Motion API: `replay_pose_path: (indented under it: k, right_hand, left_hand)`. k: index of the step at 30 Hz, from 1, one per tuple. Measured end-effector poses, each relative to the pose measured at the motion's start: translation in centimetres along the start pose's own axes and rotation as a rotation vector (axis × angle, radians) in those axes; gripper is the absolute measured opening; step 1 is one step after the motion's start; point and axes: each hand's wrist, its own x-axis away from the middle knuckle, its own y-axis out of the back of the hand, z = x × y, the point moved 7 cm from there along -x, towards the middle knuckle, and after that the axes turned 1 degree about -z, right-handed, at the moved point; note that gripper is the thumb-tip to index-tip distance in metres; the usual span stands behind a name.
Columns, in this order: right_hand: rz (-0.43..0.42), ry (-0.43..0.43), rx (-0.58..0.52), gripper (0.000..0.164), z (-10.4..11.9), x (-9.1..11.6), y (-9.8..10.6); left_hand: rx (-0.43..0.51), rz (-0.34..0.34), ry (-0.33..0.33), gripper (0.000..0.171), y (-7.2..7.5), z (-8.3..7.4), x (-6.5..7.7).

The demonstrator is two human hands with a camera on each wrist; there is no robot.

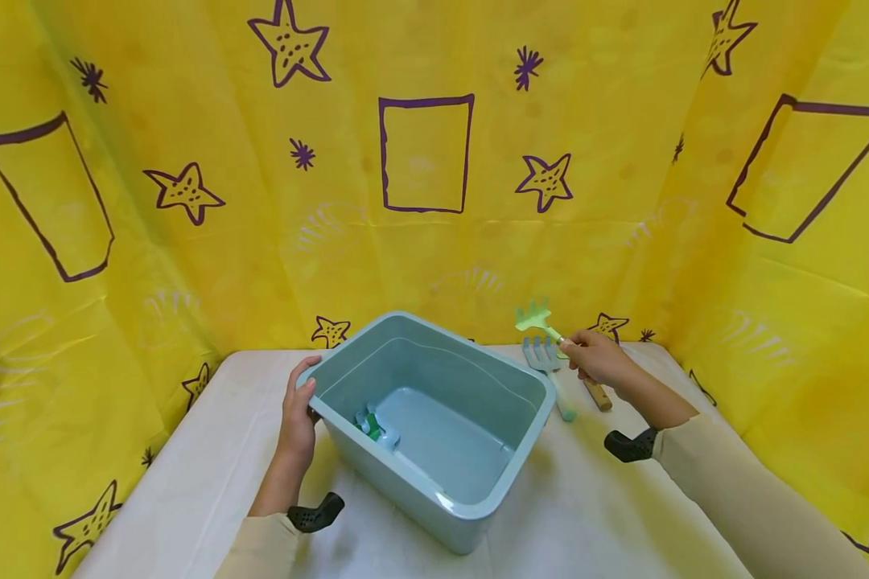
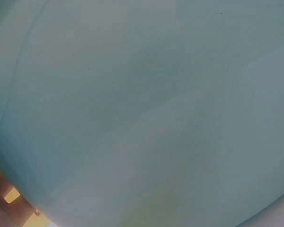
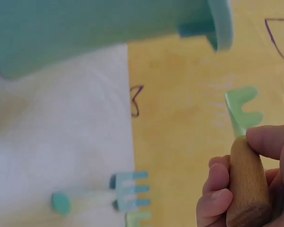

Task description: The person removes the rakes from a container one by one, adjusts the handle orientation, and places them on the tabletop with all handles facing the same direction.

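Observation:
My left hand grips the rim of a blue-green plastic bin at its left corner, thumb over the edge. The bin's wall fills most of the left wrist view. To the right of the bin, my right hand holds a small hand rake up off the table. Its head is light green, and its wooden handle lies within my curled fingers. Below it on the table are a blue-toothed rake with a pale handle and another tool's wooden handle, partly hidden by my hand.
Inside the bin, a light-blue and green item lies at the left; its kind is unclear. The white tabletop meets yellow sheeting printed with starfish at the back and both sides.

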Motion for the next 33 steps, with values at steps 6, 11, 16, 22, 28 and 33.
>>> replay_pose_path:
  k: [6, 11, 16, 22, 28, 33]
  right_hand:
    - [-0.031, -0.031, 0.007, 0.030, -2.6, 1.0, 1.1]
    - [-0.056, -0.080, 0.021, 0.031, -5.2, 1.4, 1.8]
    - [-0.071, -0.093, 0.011, 0.031, -7.5, 1.6, 2.5]
    - [-0.078, -0.143, 0.031, 0.037, -10.1, 2.0, 3.6]
    - [-0.082, -0.219, 0.021, 0.046, -12.4, 2.5, 4.5]
    - [-0.109, -0.219, 0.106, 0.054, -13.3, 3.0, 5.5]
  left_hand:
    - [0.010, -0.002, 0.001, 0.046, 0.0, 0.1, 0.0]
    - [0.016, 0.000, -0.002, 0.047, 0.0, 0.0, 0.0]
    - [0.015, 0.002, 0.007, 0.048, 0.1, 0.1, 0.0]
    - [0.014, 0.004, 0.008, 0.049, 0.0, 0.0, 0.0]
    - [0.013, 0.008, 0.006, 0.050, -0.1, -0.1, 0.0]
    - [0.002, 0.004, 0.007, 0.050, -0.1, -0.3, 0.1]
